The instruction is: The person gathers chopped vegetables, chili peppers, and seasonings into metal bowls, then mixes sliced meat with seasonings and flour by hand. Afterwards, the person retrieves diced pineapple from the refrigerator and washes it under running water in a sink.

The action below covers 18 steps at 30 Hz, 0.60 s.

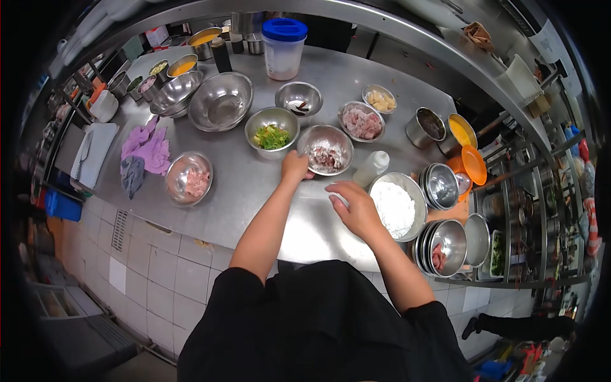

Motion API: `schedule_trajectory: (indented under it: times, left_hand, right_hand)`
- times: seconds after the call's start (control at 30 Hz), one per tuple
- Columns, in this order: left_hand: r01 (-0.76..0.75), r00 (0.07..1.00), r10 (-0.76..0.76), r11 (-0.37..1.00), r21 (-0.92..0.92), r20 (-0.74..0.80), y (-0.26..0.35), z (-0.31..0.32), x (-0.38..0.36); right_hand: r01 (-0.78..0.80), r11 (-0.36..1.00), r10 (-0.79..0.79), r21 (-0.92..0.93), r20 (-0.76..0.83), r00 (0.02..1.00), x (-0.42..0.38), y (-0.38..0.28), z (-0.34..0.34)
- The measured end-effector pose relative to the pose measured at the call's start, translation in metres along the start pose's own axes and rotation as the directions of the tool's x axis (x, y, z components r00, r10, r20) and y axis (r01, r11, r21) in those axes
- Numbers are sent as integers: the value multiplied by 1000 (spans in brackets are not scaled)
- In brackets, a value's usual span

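Observation:
My left hand [294,167] grips the near left rim of a steel bowl [344,140] that holds meat pieces [326,158] dusted with white powder. Just to the right and nearer me, my right hand [354,207] hovers over the table with curled fingers; a whitish bit shows by the thumb, too small to name. Beside that hand stands a large bowl of white powder [393,209]. A white squeeze bottle [372,168] leans between the two bowls. Left of my left hand sits a bowl of chopped green vegetables [272,135].
Raw meat fills bowls at left [196,183] and back right [363,121]. Stacked steel bowls [442,247] crowd the right edge. Purple cloths [147,148] lie at left. A blue-lidded tub [284,51] and empty large bowls [221,102] stand behind. A shelf [382,22] overhangs the back.

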<state>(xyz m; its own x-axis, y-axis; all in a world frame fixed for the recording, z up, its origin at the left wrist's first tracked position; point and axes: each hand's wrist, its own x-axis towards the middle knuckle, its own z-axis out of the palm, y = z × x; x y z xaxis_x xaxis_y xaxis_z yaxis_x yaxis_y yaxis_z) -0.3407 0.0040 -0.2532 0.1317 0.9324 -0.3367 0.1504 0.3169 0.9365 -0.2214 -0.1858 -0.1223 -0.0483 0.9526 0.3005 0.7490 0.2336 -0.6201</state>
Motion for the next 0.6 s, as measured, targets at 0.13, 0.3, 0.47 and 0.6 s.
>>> schedule_trajectory:
  times: [0.13, 0.3, 0.47, 0.6]
  left_hand:
    - [12, 997, -16, 998, -60, -72, 10, 24, 43]
    - [32, 998, -34, 999, -31, -44, 30, 46, 83]
    - [22, 1000, -17, 971, -237, 26, 28, 76, 117]
    - [-189, 977, 202, 969, -159, 73, 31, 75, 87]
  right_hand:
    - [-108, 989, 108, 106, 2, 994, -16, -13, -25]
    - [-191, 955, 204, 227, -37, 978, -35, -8, -43]
    - [-239, 940, 260, 245, -56, 964, -41, 2, -50]
    - [-254, 918, 293, 304, -89, 952, -46, 8, -59]
